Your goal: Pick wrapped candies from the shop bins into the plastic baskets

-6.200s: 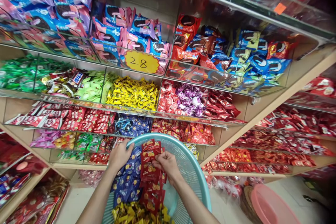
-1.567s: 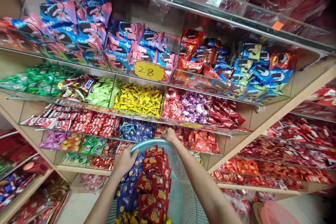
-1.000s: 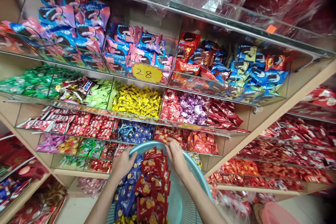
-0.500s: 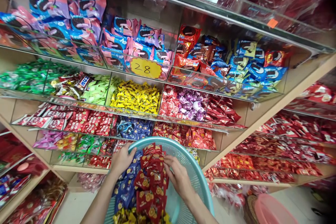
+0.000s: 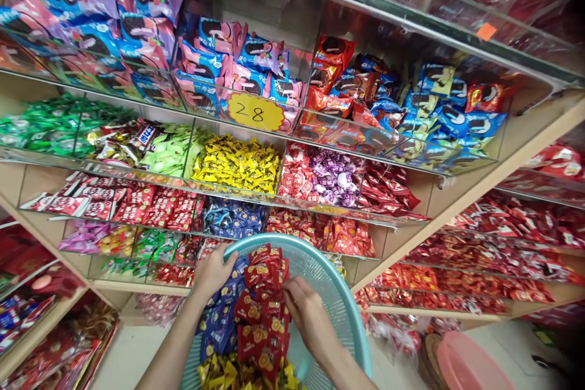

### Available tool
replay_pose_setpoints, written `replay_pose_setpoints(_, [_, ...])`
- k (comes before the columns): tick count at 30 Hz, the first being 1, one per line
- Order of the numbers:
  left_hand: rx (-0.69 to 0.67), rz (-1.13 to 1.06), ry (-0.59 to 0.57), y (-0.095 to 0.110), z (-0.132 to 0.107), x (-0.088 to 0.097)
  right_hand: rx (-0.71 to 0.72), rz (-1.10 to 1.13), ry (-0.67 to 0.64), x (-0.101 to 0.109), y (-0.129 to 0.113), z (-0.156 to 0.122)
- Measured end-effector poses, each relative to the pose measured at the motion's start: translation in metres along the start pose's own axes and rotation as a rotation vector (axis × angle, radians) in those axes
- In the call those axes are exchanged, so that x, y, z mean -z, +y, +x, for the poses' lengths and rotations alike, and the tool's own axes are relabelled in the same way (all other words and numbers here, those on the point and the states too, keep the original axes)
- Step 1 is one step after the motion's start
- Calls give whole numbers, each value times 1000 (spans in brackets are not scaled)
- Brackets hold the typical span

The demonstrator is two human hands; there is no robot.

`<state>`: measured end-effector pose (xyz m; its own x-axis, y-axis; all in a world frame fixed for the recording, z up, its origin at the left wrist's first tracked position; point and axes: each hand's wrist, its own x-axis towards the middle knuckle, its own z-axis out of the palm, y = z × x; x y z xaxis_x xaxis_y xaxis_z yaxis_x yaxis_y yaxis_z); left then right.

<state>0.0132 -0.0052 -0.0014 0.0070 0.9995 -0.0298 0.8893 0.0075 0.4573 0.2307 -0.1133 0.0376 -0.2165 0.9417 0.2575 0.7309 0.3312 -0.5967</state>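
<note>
Gripping the round turquoise plastic basket (image 5: pixel 362 323) by its rim, there's my left hand (image 5: pixel 214 274)! My right hand (image 5: pixel 311 314), fingers bent, is at the edge of the flat dark-red packets (image 5: pixel 262 320) printed with oranges; whether it pinches one, I can't tell. They're piled inside the basket, beside dark-blue packets (image 5: pixel 222 314), yellow-wrapped sweets (image 5: pixel 228 373) nearest me, glass-fronted wooden shelves (image 5: pixel 457 200) ahead.

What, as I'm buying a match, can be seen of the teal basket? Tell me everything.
The teal basket looks like plastic, with a thick, smooth curved rim and slotted walls. Its mouth faces up before the shelves, near side cut off by the frame. The left hand grips its rim; the right hand is over its opening. Inside lie blue packets at left, red packets in the middle and yellow packets nearest.
</note>
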Motion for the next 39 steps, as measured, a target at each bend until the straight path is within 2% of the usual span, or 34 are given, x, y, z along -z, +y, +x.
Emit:
replay_pose_setpoints(7, [5,9,-7,2,-1,3,-4,-530,32,-8,-3,8])
replay_pose_setpoints(11, [-3,-3,-2,1,-1,2,-60,-654,-10,-24,-12,19])
replay_pose_setpoints(15, [-8,-7,10,1,-1,1,-115,-608,-58,-51,-23,28])
replay_pose_setpoints(18, [-8,-4,11,0,-1,0,-92,-421,-90,-64,-24,29])
replay_pose_setpoints(20, [-16,-9,14,0,-1,1,-70,-267,-73,-64,-19,27])
replay_pose_setpoints(23, [-21,-4,17,0,-1,1,-80,-135,-9,-50,-5,23])
replay_pose_setpoints(26, [-11,9,11,1,0,1,-101,-148,-15,-31,7,16])
replay_pose_setpoints(30, [3,10,2,2,0,2,-22,-223,-139,-22,13,2])
replay_pose_setpoints(39, [13,8,-3,4,-2,4,3,-433,-238,-56,0,-10])
